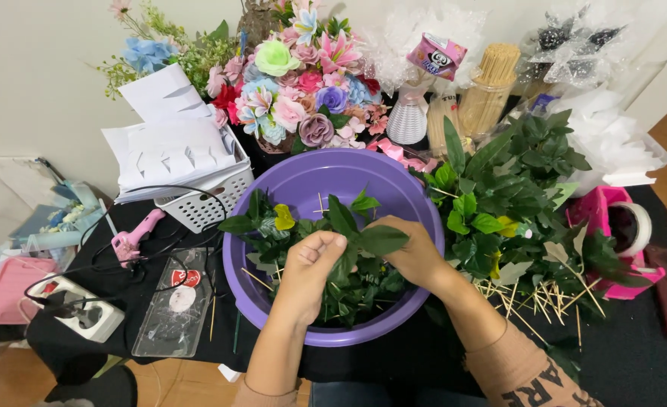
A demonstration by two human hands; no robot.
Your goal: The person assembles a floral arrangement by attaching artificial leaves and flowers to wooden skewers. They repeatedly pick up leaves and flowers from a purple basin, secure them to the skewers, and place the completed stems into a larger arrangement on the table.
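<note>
A round purple basin (326, 175) stands in the middle of the black-covered table, half full of green artificial leaves (356, 290). Over it, my left hand (311, 265) pinches a sprig of green leaves (360, 230) near its stem. My right hand (415, 252) grips the same sprig from the other side, fingers curled around the leaves. Both hands hover just above the leaf pile inside the basin.
A heap of leafy stems on wooden sticks (510, 218) lies right of the basin. Behind are artificial flowers (295, 83), a white basket of paper (197, 200) and a jar of skewers (488, 90). A pink glue gun (133, 237), power strip (84, 313) and pink box with tape (624, 226) flank the sides.
</note>
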